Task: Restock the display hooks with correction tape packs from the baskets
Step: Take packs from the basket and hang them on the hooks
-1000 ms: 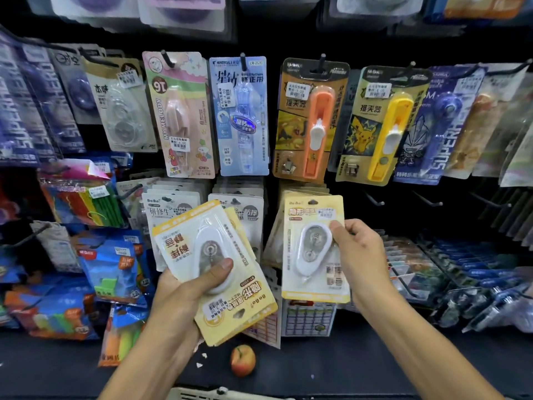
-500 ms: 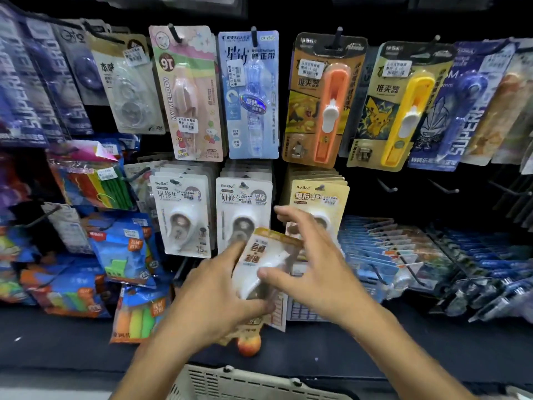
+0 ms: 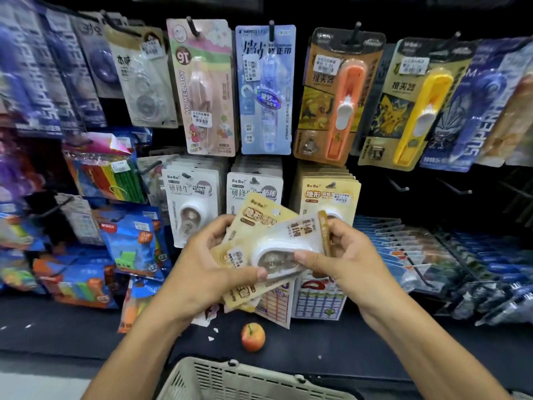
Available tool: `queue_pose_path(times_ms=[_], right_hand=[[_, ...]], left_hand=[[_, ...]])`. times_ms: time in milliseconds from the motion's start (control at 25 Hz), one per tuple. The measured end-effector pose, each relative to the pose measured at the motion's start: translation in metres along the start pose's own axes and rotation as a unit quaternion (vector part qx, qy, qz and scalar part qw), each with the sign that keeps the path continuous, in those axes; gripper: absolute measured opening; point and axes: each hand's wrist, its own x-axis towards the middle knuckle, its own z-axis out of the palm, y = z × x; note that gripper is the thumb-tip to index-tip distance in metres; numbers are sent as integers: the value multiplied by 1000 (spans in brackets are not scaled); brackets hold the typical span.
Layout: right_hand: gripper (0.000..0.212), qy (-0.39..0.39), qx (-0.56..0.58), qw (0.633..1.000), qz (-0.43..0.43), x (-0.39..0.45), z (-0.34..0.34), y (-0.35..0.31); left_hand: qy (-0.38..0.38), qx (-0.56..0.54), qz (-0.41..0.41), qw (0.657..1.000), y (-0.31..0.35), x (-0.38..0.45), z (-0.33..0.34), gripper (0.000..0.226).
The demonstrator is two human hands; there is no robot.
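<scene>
Our left hand (image 3: pixel 199 272) and right hand (image 3: pixel 350 259) grip yellow correction tape packs (image 3: pixel 259 226) near the hooks, basket (image 3: pixel 248 381) below us.

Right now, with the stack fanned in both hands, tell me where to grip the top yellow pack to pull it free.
Pinch the top yellow pack by its flat card edge at the right, where the right hand already pinches it, and draw it rightward. The raised white blister in the middle is rounded and likely slippery, and the left hand clamps the stack's lower left.

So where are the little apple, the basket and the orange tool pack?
apple (image 3: pixel 253 337), head view, middle of the fruit.
basket (image 3: pixel 230 368), head view, top rim.
orange tool pack (image 3: pixel 347 108), head view, the orange handle.
</scene>
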Motion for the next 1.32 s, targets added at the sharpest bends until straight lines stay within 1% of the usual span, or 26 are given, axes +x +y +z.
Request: queue_pose_path(times_ms=[40, 80, 160, 200, 280, 320, 400, 440, 480, 560, 600, 640, 680, 800, 920, 1040, 1120, 1200, 1320], right_hand=[[30, -17, -2, 999, 43, -1, -5, -5], [27, -61, -34, 994, 83, 0, -12, -10], [23, -160, -122, 973, 117, -5, -22, -20], [26, -182, -131, 968, 113, -6, -26, -22], [33, -173, -91, 975, 107, -8, -25, -22], [33, -177, -96, 974, 101, -10, -23, -21], [20, -193, -156, 966, 78, -11, -19, -17], [10, -172, -158, 970, 66, -9, -18, -15], [6, -120, -140, 981, 57, -6, -19, -13], [8, 30, -54, 996, 66, -3, -24, -8], [9, 100, -15, 992, 82, -4, -27, -3], [11, 154, -4, 983, 102, -8, -26, 2], [13, 186, -15, 975, 121, -15, -25, 9], [17, 210, -31, 968, 136, -33, -19, 28], [19, 230, -3, 968, 105, -37, -22, 22], [19, 184, -5, 981, 55, -45, -21, 17], [18, 173, 16, 984, 42, -50, -16, 20], [14, 190, 39, 980, 47, -48, -12, 24], [13, 207, 57, 973, 79, -33, -10, 23]], left_hand=[[27, -41, 4, 999, 0, 1, 1, 63], [44, -76, 1, 996, 0, 1, 2, 63], [36, -99, -1, 994, 1, 0, 4, 62], [18, -88, 5, 996, 2, -1, 3, 60], [-13, -65, 13, 998, 3, -2, 2, 57], [-17, -66, 12, 998, 3, -3, 3, 57], [3, -104, 0, 995, 2, -1, 5, 58], [28, -151, -17, 988, -1, 1, 3, 58], [56, -204, -33, 977, -3, 4, 2, 56], [112, -273, -54, 954, -7, 9, -5, 45], [135, -284, -60, 947, -8, 11, -8, 41], [152, -289, -59, 944, -8, 12, -9, 38], [160, -287, -55, 943, -7, 11, -9, 38], [146, -262, -41, 953, -4, 7, -5, 41], [133, -250, -29, 959, -3, 4, -1, 41], [128, -236, -34, 963, -2, 3, 7, 39], [136, -228, -40, 963, -2, 4, 11, 35], [145, -222, -44, 963, -2, 4, 11, 32], [152, -214, -42, 964, -4, 6, 10, 31]])
